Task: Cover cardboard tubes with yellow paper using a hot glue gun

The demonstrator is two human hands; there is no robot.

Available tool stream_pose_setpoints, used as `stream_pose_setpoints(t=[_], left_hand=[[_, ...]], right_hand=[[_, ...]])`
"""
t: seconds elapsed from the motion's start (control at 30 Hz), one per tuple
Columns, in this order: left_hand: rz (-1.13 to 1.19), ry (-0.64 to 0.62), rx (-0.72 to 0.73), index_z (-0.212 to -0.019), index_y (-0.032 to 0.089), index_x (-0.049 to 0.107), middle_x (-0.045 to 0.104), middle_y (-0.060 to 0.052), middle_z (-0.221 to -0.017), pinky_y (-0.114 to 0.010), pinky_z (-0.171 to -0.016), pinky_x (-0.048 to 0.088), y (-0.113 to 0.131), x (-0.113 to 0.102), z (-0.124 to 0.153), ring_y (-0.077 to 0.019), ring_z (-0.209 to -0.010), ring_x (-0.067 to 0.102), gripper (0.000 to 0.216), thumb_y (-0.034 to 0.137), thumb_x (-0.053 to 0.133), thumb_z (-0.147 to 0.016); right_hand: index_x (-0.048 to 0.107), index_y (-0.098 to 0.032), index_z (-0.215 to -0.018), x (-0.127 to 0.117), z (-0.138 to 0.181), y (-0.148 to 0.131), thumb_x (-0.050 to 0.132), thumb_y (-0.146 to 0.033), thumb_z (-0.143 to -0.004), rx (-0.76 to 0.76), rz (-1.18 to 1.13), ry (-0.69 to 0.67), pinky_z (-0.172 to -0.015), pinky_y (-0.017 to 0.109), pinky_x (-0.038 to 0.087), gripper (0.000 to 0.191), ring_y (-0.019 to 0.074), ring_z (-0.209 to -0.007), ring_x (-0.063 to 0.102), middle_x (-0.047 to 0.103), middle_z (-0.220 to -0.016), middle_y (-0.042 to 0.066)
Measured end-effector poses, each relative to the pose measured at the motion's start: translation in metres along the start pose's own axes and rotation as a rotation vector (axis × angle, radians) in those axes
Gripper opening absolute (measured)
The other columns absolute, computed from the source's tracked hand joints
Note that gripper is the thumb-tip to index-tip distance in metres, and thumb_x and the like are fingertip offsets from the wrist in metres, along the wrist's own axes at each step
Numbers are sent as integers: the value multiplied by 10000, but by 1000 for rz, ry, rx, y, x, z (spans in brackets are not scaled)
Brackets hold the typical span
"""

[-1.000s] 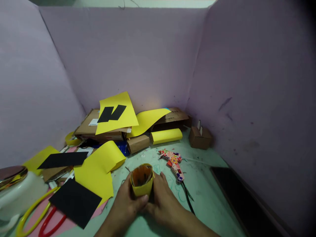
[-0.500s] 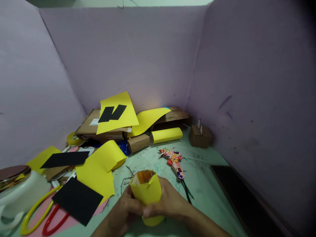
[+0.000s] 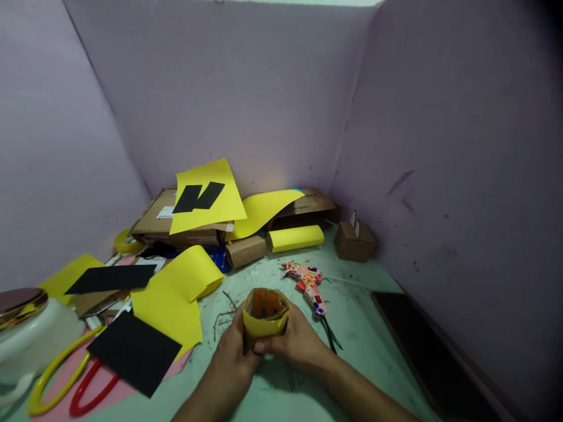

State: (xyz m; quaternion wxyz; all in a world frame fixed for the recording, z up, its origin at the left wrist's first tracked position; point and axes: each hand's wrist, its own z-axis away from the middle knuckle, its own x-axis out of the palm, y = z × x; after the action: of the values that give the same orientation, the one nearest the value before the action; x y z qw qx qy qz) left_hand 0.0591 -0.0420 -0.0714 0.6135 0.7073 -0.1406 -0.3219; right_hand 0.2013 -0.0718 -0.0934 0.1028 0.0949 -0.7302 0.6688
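Between both hands is a cardboard tube (image 3: 265, 326) wrapped in yellow paper, its open top facing up and towards me. Brown cardboard shows inside it. My left hand (image 3: 235, 351) is closed round its left side. From the right, my right hand (image 3: 297, 337) wraps it, with the thumb pressed across its front. A flower-patterned glue gun (image 3: 310, 285) lies just beyond my right hand. Thin brown strands (image 3: 223, 316) lie on the table beyond my left hand.
Yellow paper (image 3: 169, 299), black paper pieces (image 3: 135, 351) and red and yellow scissor-like handles (image 3: 92, 390) crowd the left, beside a white mug (image 3: 39, 334). Behind stand a yellow roll (image 3: 295, 238), a brown roll (image 3: 246, 252) and a small cardboard box (image 3: 355, 241). A dark panel (image 3: 422, 346) lies right.
The yellow-wrapped tube has been raised slightly and turned, so its opening now shows more of the inside. Both hands have moved with it and still hold it. The view has tilted slightly.
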Motion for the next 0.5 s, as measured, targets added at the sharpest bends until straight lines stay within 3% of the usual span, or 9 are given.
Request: stream_pose_setpoints(t=[0.17,0.33,0.43,0.5], left_hand=[[71,5,-35,-1291,142,403,507,-125,-1325,-392,-1038,320,2,0,-1,-273,-1216,450,611,166,566,-702],[375,-84,-45,-1258,147,447,587,-122,-1236,-398,-970,406,2,-3,0,-292,-1089,554,642,292,687,-680],[391,-161,-74,-1170,128,531,634,-133,-1163,-397,-919,449,11,-1,1,-301,-1024,593,568,383,703,-692],[292,-155,-63,-1138,124,564,634,-139,-1164,-387,-916,452,17,1,5,-302,-1036,589,516,405,678,-721]], right_hand=[[532,-209,-1109,4,1,-5,813,-66,-467,-62,51,32,-872,346,465,715,222,-951,610,659,-1018,24],[457,-227,-1170,2,6,-19,848,-153,-467,-73,41,-1,-793,317,492,808,218,-931,606,637,-1060,40],[589,-184,-1057,-1,9,-24,838,-303,-500,24,56,-155,-739,317,504,621,223,-847,623,672,-954,44],[651,-166,-939,-4,10,-22,802,-373,-550,77,90,-184,-698,319,508,466,221,-773,632,687,-846,44]])
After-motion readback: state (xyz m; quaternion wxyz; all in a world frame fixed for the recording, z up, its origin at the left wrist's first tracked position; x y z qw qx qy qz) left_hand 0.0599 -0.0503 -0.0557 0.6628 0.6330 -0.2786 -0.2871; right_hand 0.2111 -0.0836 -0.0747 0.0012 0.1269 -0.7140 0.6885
